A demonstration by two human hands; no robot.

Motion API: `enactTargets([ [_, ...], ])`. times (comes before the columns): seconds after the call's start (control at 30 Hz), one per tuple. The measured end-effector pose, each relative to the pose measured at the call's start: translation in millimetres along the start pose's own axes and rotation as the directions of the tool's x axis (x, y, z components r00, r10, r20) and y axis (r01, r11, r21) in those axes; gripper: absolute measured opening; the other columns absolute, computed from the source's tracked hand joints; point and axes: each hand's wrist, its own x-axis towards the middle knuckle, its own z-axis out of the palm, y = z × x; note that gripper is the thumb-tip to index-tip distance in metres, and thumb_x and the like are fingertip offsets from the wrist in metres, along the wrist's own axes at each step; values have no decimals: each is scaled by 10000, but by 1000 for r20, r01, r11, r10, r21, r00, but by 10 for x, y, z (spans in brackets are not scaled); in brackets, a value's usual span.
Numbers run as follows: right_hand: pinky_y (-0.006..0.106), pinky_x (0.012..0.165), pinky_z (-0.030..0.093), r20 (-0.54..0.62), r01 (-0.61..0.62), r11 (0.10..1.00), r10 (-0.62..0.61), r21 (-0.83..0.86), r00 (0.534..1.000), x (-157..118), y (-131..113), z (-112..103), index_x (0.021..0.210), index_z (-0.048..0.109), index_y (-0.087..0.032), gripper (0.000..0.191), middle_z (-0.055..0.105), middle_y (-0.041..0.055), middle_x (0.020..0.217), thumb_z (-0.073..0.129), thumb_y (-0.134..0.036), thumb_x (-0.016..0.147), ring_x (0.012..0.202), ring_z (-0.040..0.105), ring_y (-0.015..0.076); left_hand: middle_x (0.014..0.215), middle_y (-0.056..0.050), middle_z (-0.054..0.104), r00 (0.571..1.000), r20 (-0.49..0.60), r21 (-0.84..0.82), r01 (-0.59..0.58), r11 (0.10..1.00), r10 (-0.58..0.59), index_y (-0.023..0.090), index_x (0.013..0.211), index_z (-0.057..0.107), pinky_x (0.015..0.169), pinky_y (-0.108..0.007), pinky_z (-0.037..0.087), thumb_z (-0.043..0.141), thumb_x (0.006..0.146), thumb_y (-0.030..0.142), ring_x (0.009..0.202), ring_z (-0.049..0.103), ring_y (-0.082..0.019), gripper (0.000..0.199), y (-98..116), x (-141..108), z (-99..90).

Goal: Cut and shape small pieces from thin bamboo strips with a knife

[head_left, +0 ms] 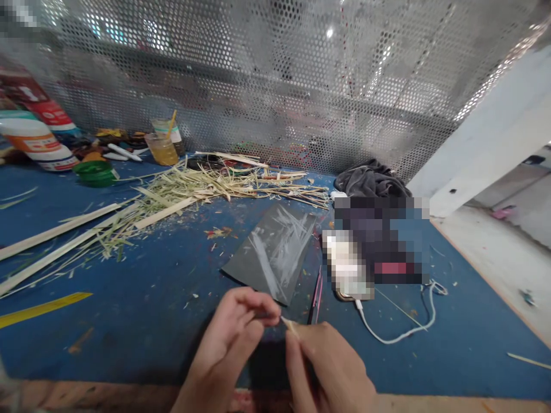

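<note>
My right hand (331,361) pinches a small pale, pointed sliver (290,327), bamboo or wood by its look, between thumb and forefinger. The sliver's thin tip points up and left, toward my other hand. Close beside it, my left hand (235,338) has its fingers loosely curled, the thumb apart from them. Its fingertips are by the sliver's tip; whether they touch it I cannot tell. Just beyond both hands lies a dark sheet of sandpaper (241,261) with whitish scuff marks. Pink-and-black tweezers (317,295) lie to its right.
Split strips and shavings (206,186) are heaped at the back. A yellow strip (47,308) lies left. At right are a phone (344,264) with a white cable (387,342) and a dark cloth (372,179). Jars (162,150) and bottles (37,143) stand back left, before a perforated metal screen (258,86).
</note>
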Motion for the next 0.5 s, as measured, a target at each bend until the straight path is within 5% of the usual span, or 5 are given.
enactTargets([
  [0.1, 246, 537, 461, 117, 34, 998, -28, -50, 993, -19, -10, 35, 796, 686, -187, 162, 631, 30, 654, 557, -172, 893, 575, 575, 131, 1021, -107, 704, 900, 197, -459, 436, 774, -389, 161, 970, 625, 830, -295, 559, 626, 802, 483, 975, 677, -212, 363, -39, 74, 142],
  [0.23, 246, 587, 505, 410, 18, 1000, -11, -12, 912, 183, 112, -180, 830, 643, -197, 157, 625, 34, 756, 528, -251, 922, 682, 594, 146, 1033, -70, 698, 725, 220, -660, 603, 448, -652, 152, 991, 613, 950, -263, 500, 444, 931, 201, 965, 678, -135, 187, -41, 135, 336],
  [0.3, 245, 640, 522, 506, 0, 1000, -7, 14, 862, 414, 321, -401, 895, 610, -212, 116, 631, 26, 816, 531, -293, 923, 748, 607, 144, 1049, -63, 692, 705, 227, -691, 603, 399, -672, 155, 995, 606, 978, -268, 486, 428, 920, 134, 987, 675, -132, 195, -47, 145, 397],
  [0.4, 361, 839, 520, 523, 157, 955, -1, -254, 852, 831, 801, -697, 1037, 592, -202, 229, 615, 90, 1036, 629, -337, 855, 975, 602, 217, 1116, -102, 677, 716, 254, -702, 599, 385, -650, 132, 1051, 594, 945, -293, 513, 445, 892, 109, 1020, 672, -169, 219, -81, 134, 442],
  [0.5, 424, 1018, 435, 769, 247, 941, 21, -230, 638, 1154, 1254, -784, 1254, 519, -192, 472, 501, 137, 1297, 653, -258, 806, 1218, 497, 260, 1068, -117, 693, 702, 273, -688, 620, 377, -657, 109, 1069, 577, 844, -293, 551, 477, 865, 94, 961, 695, -195, 228, -121, 110, 460],
])
